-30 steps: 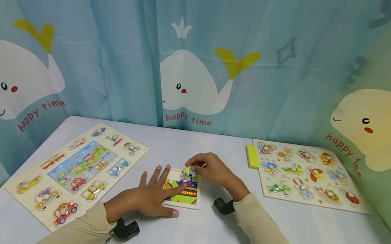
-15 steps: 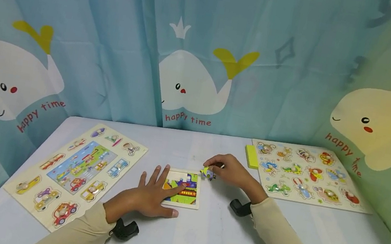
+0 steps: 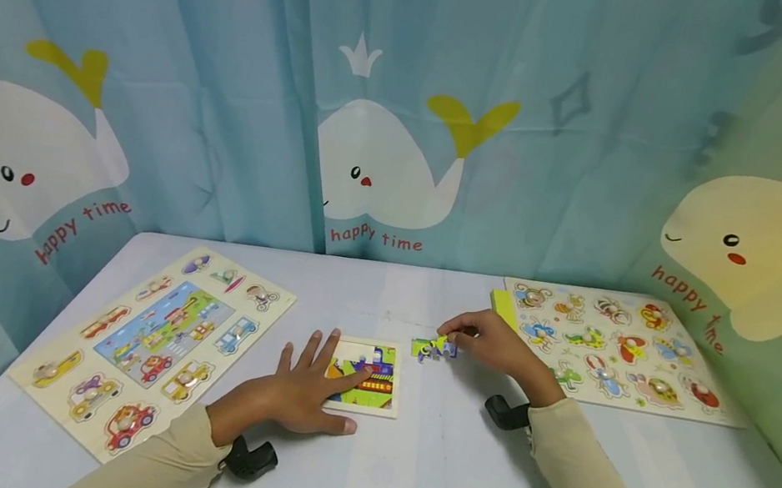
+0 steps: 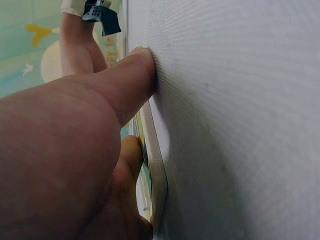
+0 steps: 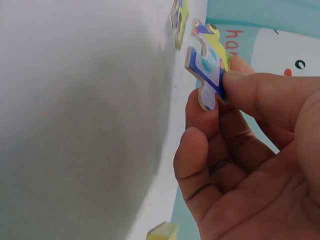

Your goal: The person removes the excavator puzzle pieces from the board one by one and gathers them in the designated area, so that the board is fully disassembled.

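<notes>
My left hand (image 3: 308,392) rests with fingers spread across the left side of a small wooden jigsaw puzzle (image 3: 397,388). Its thumb lies on the tablecloth, and the forefinger touches the printed picture. The upper left of the picture shows bare wood. In the left wrist view the tray's edge (image 4: 159,185) shows beyond the thumb. To the right of the tray, my right hand (image 3: 493,348) pinches a blue, white and yellow-green puzzle piece (image 5: 210,70) between thumb and fingers. Another green-and-yellow piece (image 5: 180,22) lies on the cloth close beside it.
On the left lies a large vehicle knob puzzle (image 3: 157,336). An insect knob puzzle (image 3: 616,362) lies at the right, with a yellow block (image 3: 503,305) at its left edge. A blue curtain (image 3: 411,112) hangs behind the table.
My right hand has moved right, carrying puzzle pieces off the tray's top edge. One piece now lies separately on the cloth. My left hand has stayed put.
</notes>
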Demonstrator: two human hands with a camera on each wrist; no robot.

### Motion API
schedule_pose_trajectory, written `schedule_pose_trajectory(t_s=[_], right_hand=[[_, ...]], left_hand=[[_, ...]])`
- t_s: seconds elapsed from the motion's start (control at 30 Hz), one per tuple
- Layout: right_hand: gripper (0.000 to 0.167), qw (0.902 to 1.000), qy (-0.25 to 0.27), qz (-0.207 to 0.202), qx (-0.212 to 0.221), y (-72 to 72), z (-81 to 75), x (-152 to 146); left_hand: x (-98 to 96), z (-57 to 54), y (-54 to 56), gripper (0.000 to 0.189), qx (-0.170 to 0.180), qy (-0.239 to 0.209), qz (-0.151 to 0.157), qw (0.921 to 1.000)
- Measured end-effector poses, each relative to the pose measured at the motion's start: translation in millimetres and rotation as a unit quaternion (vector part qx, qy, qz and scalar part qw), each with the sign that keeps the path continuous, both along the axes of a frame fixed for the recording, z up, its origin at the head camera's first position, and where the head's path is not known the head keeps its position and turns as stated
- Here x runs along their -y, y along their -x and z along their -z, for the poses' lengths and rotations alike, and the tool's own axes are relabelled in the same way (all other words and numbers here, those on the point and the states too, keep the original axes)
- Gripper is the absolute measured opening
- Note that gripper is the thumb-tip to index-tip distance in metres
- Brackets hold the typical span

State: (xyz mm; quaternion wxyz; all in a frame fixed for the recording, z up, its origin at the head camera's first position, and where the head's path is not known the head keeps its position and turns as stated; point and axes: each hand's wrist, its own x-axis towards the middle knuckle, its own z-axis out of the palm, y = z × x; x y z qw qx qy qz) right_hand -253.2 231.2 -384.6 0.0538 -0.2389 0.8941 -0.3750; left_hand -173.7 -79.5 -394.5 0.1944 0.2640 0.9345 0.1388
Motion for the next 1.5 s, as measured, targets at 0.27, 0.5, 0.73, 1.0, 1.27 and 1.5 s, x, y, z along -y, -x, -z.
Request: schedule_pose_trajectory(t_s=[0.27, 0.5, 0.73, 1.0, 1.27, 1.5], right_hand=[[0.017, 0.9991, -0.029, 0.030, 0.009, 0.5, 8.4, -3.8], [0.015, 0.9980, -0.049, 0.039, -0.007, 0.7, 8.2, -1.0], [0.017, 0.9970, -0.043, 0.062, -0.017, 1.3, 2.2, 5.7], [0.017, 0.9984, -0.017, 0.046, -0.028, -0.9, -2.7, 20.6], [0.018, 0.9985, 0.027, 0.025, -0.041, 0.1, -9.1, 30.9], [0.019, 0.9989, 0.034, -0.005, -0.031, 1.2, -6.9, 43.1]], left_hand=[[0.5, 1.5, -0.2, 0.075, -0.002, -0.003, 0.001, 1.0000], [0.6, 1.9, 0.9, 0.076, -0.003, -0.004, -0.002, 1.0000], [1.1, 0.1, 3.3, 0.077, -0.011, 0.008, 0.000, 0.9999], [-3.8, 0.3, 2.2, 0.080, -0.036, -0.014, 0.022, 0.9990], [-11.6, -2.7, 1.2, 0.079, -0.037, -0.005, 0.033, 0.9988], [-20.9, -0.1, 7.4, 0.079, -0.019, -0.002, 0.047, 0.9987]])
